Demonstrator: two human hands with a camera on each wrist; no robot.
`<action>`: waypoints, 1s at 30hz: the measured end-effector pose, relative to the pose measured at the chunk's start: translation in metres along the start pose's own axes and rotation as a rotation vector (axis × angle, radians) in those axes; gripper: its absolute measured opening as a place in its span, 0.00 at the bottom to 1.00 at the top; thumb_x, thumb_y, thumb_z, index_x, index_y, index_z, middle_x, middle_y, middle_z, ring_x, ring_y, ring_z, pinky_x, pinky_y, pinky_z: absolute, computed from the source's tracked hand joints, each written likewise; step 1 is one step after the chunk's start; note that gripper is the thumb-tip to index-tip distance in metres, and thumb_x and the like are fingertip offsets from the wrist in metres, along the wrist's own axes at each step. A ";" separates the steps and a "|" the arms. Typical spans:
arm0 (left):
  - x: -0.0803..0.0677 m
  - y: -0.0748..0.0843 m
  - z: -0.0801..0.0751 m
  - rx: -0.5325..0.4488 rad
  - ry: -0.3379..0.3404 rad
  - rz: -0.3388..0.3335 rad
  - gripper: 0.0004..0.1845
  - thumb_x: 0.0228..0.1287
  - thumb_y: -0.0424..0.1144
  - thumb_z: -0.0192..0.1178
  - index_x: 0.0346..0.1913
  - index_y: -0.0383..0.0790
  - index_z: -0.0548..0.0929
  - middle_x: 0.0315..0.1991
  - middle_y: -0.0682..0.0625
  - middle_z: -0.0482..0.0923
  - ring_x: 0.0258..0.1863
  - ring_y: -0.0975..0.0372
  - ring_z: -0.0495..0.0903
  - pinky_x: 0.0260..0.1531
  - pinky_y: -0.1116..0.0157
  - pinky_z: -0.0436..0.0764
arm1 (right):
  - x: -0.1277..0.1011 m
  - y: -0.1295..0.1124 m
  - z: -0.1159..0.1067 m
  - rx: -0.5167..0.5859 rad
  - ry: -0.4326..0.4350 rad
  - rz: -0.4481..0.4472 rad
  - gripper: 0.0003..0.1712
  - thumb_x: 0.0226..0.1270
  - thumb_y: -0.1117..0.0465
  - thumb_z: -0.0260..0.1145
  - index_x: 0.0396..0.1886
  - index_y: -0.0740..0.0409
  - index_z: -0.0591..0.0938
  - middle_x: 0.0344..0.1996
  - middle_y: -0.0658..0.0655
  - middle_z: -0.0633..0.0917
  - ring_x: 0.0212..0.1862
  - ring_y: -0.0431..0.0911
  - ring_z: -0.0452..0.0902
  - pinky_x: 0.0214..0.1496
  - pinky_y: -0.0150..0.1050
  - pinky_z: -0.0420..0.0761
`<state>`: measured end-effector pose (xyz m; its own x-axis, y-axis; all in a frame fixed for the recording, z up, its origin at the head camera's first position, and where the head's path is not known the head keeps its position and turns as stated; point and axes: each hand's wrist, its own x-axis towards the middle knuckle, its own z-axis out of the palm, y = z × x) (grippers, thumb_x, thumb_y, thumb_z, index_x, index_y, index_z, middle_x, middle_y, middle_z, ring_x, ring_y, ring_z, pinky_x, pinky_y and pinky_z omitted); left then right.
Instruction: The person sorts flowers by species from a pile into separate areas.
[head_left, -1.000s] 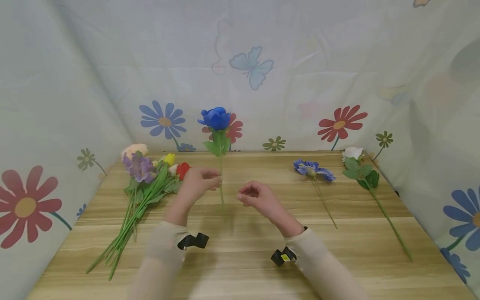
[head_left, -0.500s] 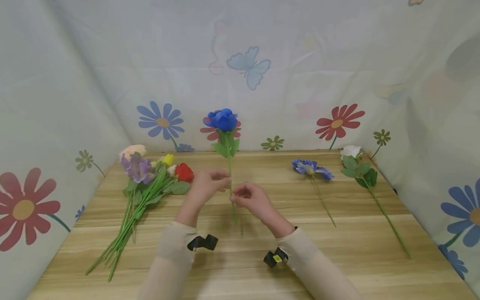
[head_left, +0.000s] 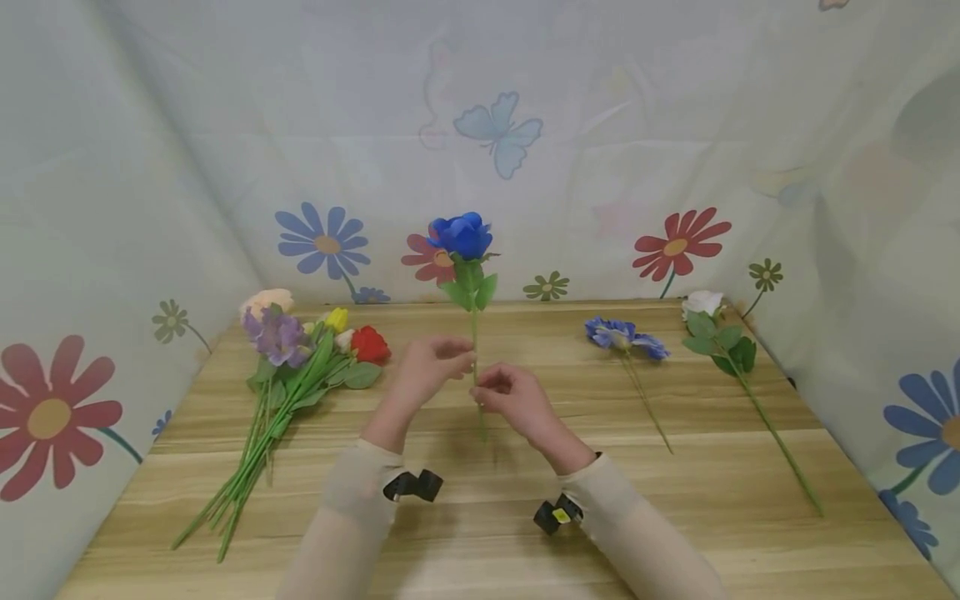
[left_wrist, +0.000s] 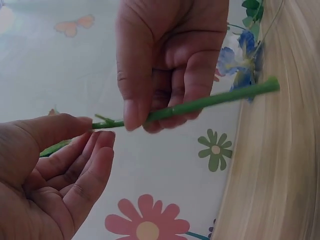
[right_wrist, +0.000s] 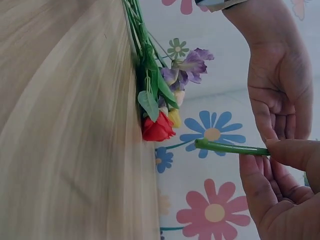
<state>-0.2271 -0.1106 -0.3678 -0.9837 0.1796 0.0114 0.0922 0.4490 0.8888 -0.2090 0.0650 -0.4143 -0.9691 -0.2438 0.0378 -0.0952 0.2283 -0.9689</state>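
A blue artificial flower stands upright over the middle of the table, held by both hands along its green stem. Thumb and fingertips of my left hand pinch the stem below the leaves. Just under it, my right hand pinches the stem with thumb and fingers. The left wrist view shows the two grips close together, with the cut end of the stem sticking out past the right hand. In the right wrist view, the same bare stem end points out from the right fingers above the wooden tabletop.
A bunch of mixed flowers, purple, yellow, red and peach, lies on the table's left side. To the right lie a blue-violet flower and a white rose. A printed curtain encloses the table.
The left hand has carried the blue flower to the right, towards the middle. The right hand, apart from the stem a second ago, now pinches its lower part.
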 end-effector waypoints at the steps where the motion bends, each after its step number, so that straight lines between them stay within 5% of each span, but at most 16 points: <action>1: -0.001 0.001 -0.001 0.004 -0.008 0.004 0.19 0.72 0.41 0.63 0.60 0.34 0.84 0.54 0.36 0.87 0.47 0.49 0.89 0.53 0.52 0.87 | 0.000 0.000 -0.003 0.001 0.005 0.001 0.12 0.70 0.67 0.66 0.47 0.73 0.81 0.43 0.68 0.87 0.37 0.37 0.82 0.45 0.37 0.89; 10: -0.019 -0.020 -0.042 0.149 0.013 0.079 0.17 0.72 0.40 0.63 0.57 0.33 0.85 0.49 0.37 0.88 0.46 0.50 0.89 0.49 0.55 0.88 | -0.012 0.014 -0.068 -0.064 0.082 0.027 0.13 0.70 0.70 0.64 0.47 0.79 0.78 0.36 0.59 0.85 0.33 0.32 0.79 0.39 0.27 0.85; 19: -0.045 -0.045 -0.087 0.292 0.035 0.021 0.19 0.74 0.43 0.61 0.59 0.33 0.84 0.53 0.36 0.87 0.49 0.48 0.87 0.49 0.52 0.87 | -0.040 0.020 -0.128 -0.259 0.144 0.121 0.14 0.73 0.67 0.64 0.50 0.75 0.78 0.42 0.65 0.86 0.36 0.34 0.79 0.41 0.30 0.86; 30: -0.064 -0.076 -0.130 0.413 0.114 -0.005 0.20 0.75 0.43 0.59 0.58 0.31 0.84 0.56 0.31 0.84 0.55 0.39 0.83 0.53 0.44 0.84 | -0.064 0.035 -0.185 -0.438 0.158 0.135 0.14 0.75 0.66 0.62 0.49 0.77 0.77 0.40 0.69 0.85 0.36 0.36 0.78 0.37 0.33 0.85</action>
<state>-0.1915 -0.2694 -0.3762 -0.9929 0.0890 0.0789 0.1189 0.7664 0.6312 -0.1922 0.2630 -0.4052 -0.9988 -0.0465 -0.0122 -0.0200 0.6319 -0.7748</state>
